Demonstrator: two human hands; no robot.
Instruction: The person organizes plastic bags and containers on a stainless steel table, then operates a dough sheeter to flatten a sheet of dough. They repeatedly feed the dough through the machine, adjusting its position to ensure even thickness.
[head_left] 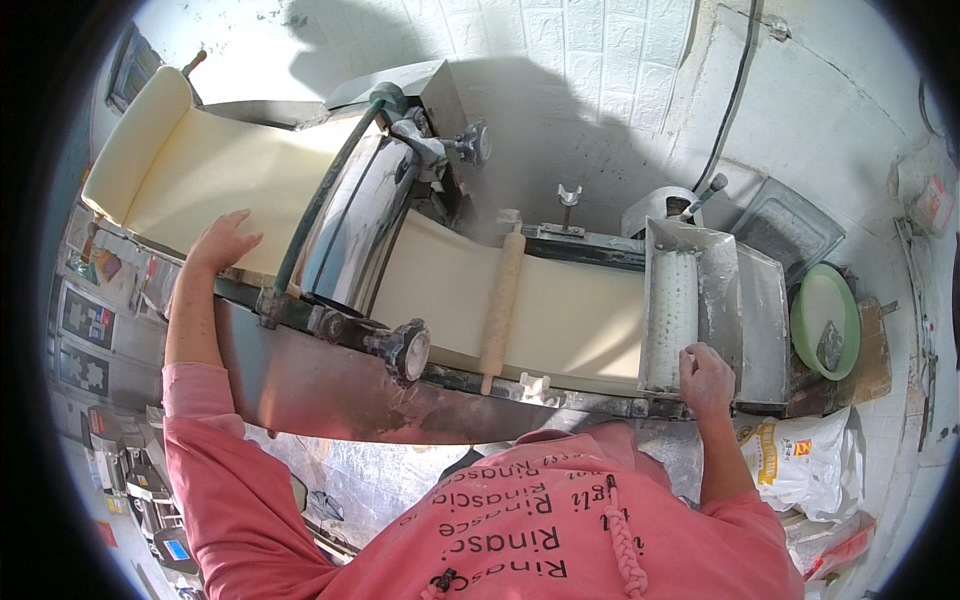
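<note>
A long pale dough sheet (250,165) runs across a dough sheeting machine, from a thick dough roll (140,150) at the far left, past a shiny metal roller (360,225), toward the right. My left hand (225,240) is at the near edge of the sheet left of the roller, its fingers spread and holding nothing. Across the dough right of the roller lies a wooden rolling pin (503,305). My right hand (706,378) is at the near end of a metal box (715,265) with a floury white roller (673,310) inside. Its fingers are curled; anything in them is hidden.
Two black adjusting knobs, a near knob (402,352) and a far knob (474,143), stick out beside the metal roller. A curved green bar (335,190) arches over the machine. At the right are a green basin (826,322) and a white sack (805,460).
</note>
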